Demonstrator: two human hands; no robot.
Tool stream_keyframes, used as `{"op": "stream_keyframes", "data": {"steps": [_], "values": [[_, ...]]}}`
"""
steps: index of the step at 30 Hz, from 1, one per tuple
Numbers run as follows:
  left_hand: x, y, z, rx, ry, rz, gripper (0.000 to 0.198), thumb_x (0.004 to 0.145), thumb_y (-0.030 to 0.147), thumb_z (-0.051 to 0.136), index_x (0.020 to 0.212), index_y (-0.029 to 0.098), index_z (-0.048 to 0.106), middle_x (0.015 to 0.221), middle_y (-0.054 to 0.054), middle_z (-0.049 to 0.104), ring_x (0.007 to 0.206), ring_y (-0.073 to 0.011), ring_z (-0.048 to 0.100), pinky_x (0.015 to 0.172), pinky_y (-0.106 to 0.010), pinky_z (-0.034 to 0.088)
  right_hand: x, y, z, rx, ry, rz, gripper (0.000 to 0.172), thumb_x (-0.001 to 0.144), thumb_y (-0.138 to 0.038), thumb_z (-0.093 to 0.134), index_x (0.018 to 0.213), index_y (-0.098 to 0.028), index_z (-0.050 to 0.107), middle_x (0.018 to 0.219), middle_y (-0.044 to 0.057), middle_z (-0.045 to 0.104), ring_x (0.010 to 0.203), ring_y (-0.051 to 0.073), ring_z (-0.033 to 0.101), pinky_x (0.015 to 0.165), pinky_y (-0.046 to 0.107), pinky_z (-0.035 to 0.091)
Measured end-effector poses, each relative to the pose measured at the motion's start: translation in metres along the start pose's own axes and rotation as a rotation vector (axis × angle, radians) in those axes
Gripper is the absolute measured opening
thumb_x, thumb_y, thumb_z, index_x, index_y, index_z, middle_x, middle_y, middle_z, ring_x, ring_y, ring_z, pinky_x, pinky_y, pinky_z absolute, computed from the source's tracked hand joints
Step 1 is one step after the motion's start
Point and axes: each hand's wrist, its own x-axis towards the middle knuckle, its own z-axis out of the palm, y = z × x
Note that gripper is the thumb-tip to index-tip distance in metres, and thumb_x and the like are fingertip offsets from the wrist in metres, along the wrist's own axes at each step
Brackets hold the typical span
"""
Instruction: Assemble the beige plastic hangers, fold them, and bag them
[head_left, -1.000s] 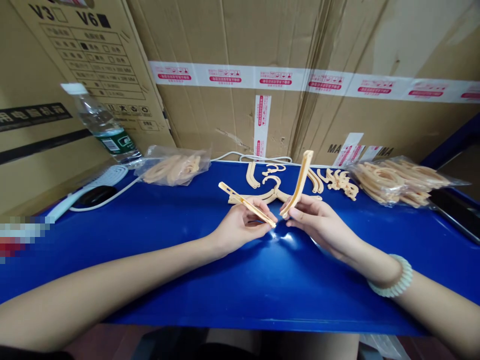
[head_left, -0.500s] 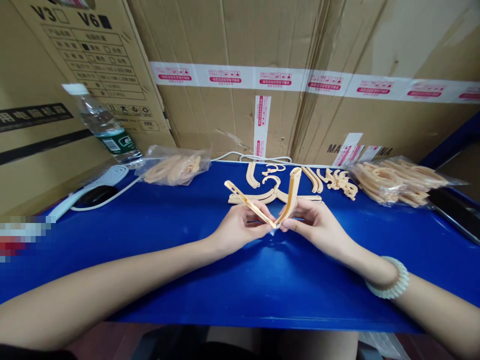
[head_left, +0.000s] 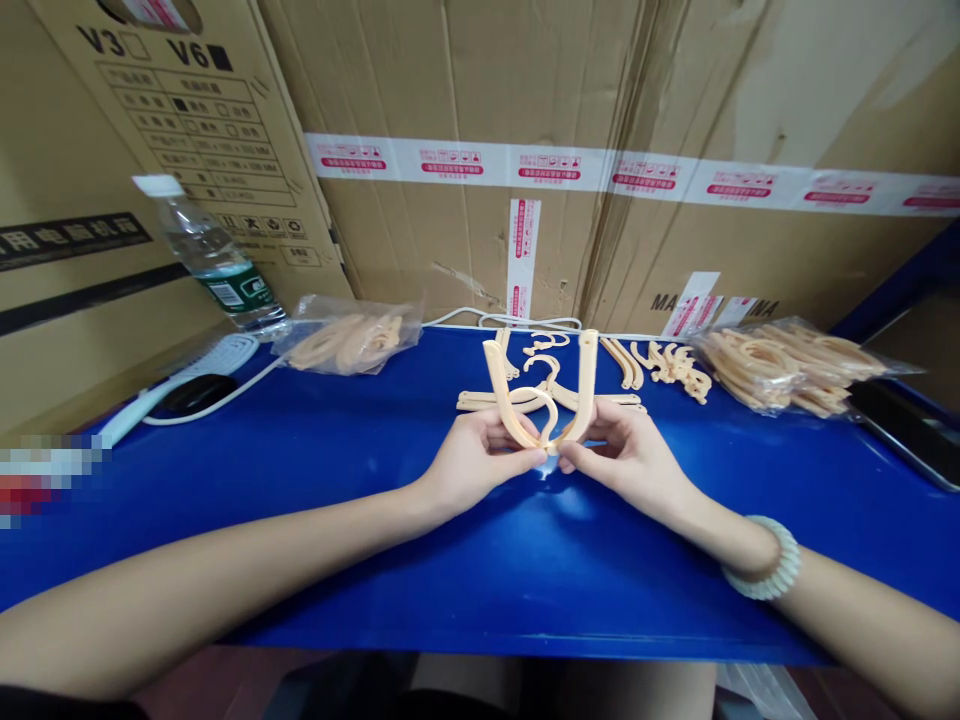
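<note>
A beige folding clothes hanger (head_left: 586,385) is held up between my two hands, its two curved arms pointing upward in a U and its hook standing between them. My left hand (head_left: 476,455) pinches the left arm near the bottom joint. On the other side, my right hand (head_left: 634,450) grips the right arm low down, with thumb and fingers close to the joint. Behind them, another hanger (head_left: 616,400) lies spread on the blue table (head_left: 360,560), its hook (head_left: 551,368) toward the boxes. The held hanger partly covers it.
Loose hanger arms (head_left: 624,365) and a pile of small hooks (head_left: 679,372) lie at the back. Bagged hanger parts (head_left: 780,365) sit right, and another bag (head_left: 349,338) left. A water bottle (head_left: 217,265), black mouse (head_left: 196,393) and phone (head_left: 907,430) stand or lie around. Cardboard boxes (head_left: 442,240) wall the rear.
The held hanger has turned so its arms face me more broadly, and its hook now shows between them. Its left arm stands more upright. Both hands keep their grip in nearly the same place.
</note>
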Motion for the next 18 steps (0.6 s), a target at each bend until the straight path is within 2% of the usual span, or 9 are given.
{"op": "stream_keyframes", "data": {"steps": [5,9,12,15,18], "values": [[-0.001,0.011,-0.003,-0.049,0.029,0.003,0.026,0.065,0.02,0.088,0.083,0.015,0.069,0.078,-0.003,0.078,0.075,-0.0183,0.076,0.076,-0.029,0.062,0.005,-0.009,-0.011,-0.004,0.022,-0.012,0.028,0.076,-0.032,0.084,0.078,-0.019,0.06,0.072,-0.002,0.065,0.06,0.013,0.065,0.056,0.025,0.057],[0.003,0.022,-0.015,-0.111,0.05,-0.052,0.028,0.064,0.022,0.091,0.082,0.013,0.071,0.074,-0.003,0.077,0.069,-0.0154,0.074,0.068,-0.024,0.061,0.013,-0.022,-0.043,0.011,-0.07,-0.089,0.024,0.081,-0.036,0.083,0.085,-0.019,0.067,0.075,0.0,0.067,0.06,0.014,0.065,0.056,0.026,0.058],[0.01,0.031,-0.025,-0.198,0.093,-0.099,0.03,0.061,0.02,0.092,0.08,0.013,0.071,0.074,-0.003,0.075,0.069,-0.0135,0.073,0.07,-0.022,0.06,0.02,-0.028,-0.076,-0.14,-0.152,-0.121,0.025,0.076,-0.039,0.087,0.081,-0.019,0.073,0.078,0.003,0.071,0.058,0.014,0.065,0.053,0.026,0.056],[0.018,0.04,-0.038,-0.25,0.111,-0.116,0.027,0.06,0.019,0.092,0.076,0.014,0.07,0.078,-0.004,0.076,0.072,-0.0118,0.072,0.073,-0.021,0.059,0.025,-0.027,-0.105,-0.379,-0.151,-0.114,0.029,0.076,-0.046,0.086,0.083,-0.02,0.077,0.082,0.005,0.074,0.07,0.019,0.068,0.061,0.029,0.057],[0.027,0.046,-0.054,-0.183,0.092,-0.122,0.028,0.059,0.018,0.091,0.078,0.015,0.071,0.089,-0.006,0.078,0.08,-0.0133,0.072,0.076,-0.021,0.057,0.029,-0.022,-0.122,-0.632,-0.137,-0.093,0.033,0.079,-0.052,0.081,0.084,-0.021,0.077,0.084,0.006,0.076,0.078,0.023,0.07,0.069,0.032,0.057]]}}
